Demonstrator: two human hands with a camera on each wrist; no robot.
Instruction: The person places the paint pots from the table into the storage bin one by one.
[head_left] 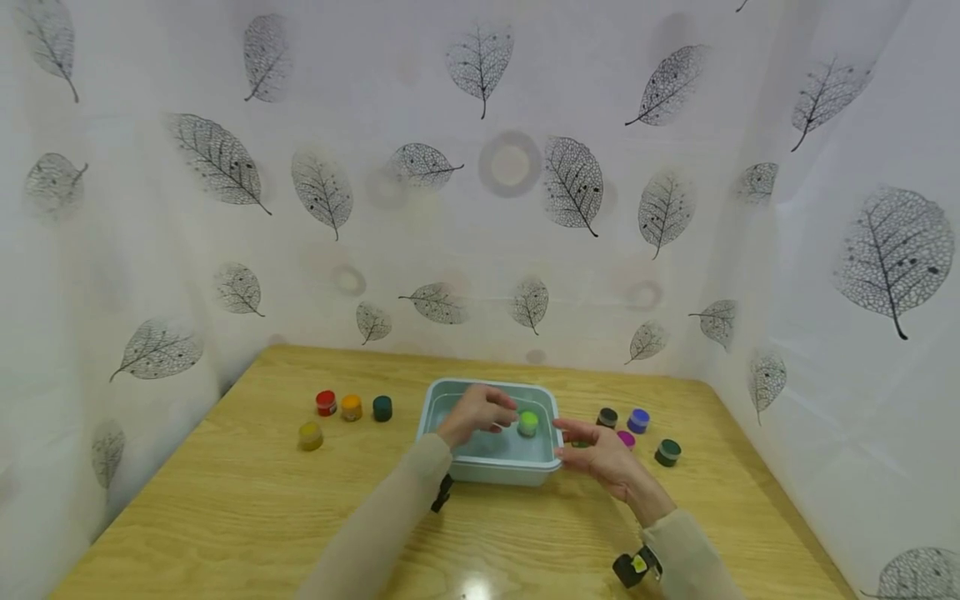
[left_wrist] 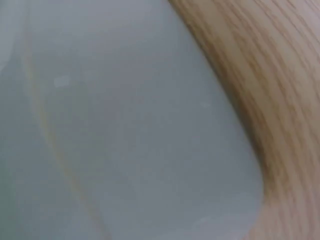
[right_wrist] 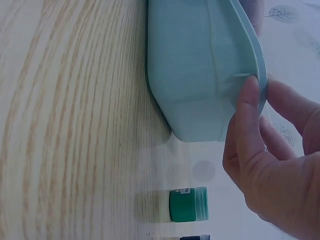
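Observation:
A pale blue-green plastic basin (head_left: 491,475) stands mid-table. Inside it, toward the right, is a small paint jar (head_left: 528,423) with a bright green top. My left hand (head_left: 480,412) reaches over the basin with loosely bent fingers, their tips just left of that jar. With thumb and fingers my right hand (right_wrist: 270,145) pinches the basin's right rim (right_wrist: 262,65), one on each side of it. In the left wrist view only the basin's smooth wall (left_wrist: 150,120) and wood grain show; the left hand is out of that frame.
On the left of the table (head_left: 247,500) are red (head_left: 326,403), orange (head_left: 351,407), dark teal (head_left: 382,408) and yellow (head_left: 311,437) jars. To the right are black (head_left: 607,417), violet (head_left: 638,421), magenta (head_left: 626,438) and dark green (head_left: 667,452) ones. A leaf-print curtain (head_left: 465,250) surrounds the table.

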